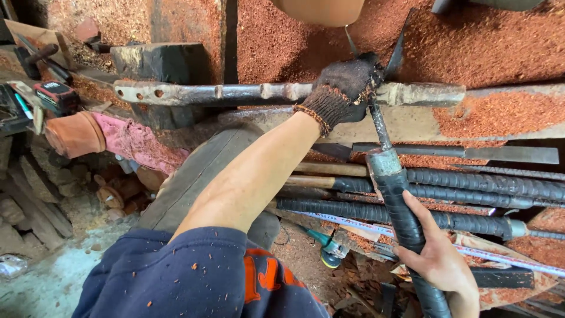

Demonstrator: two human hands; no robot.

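Note:
My left hand (344, 88), in a black knit glove, rests on a long grey metal bar (235, 93) and is closed around the thin steel shank of a turning chisel (379, 126). My bare right hand (438, 259) grips the chisel's thick handle (400, 206), which is wrapped in black tape, low near the bottom right. The shank points up toward a smooth tan rounded wooden piece (321, 10) at the top edge. The tool's tip is hidden behind the glove.
Red sawdust (482, 47) covers the surface behind the bar. Several other black-wrapped chisels (471, 188) lie on the right. A tape measure (56, 94) and a pink cloth (135, 141) sit at the left, with a green tool (326, 244) below.

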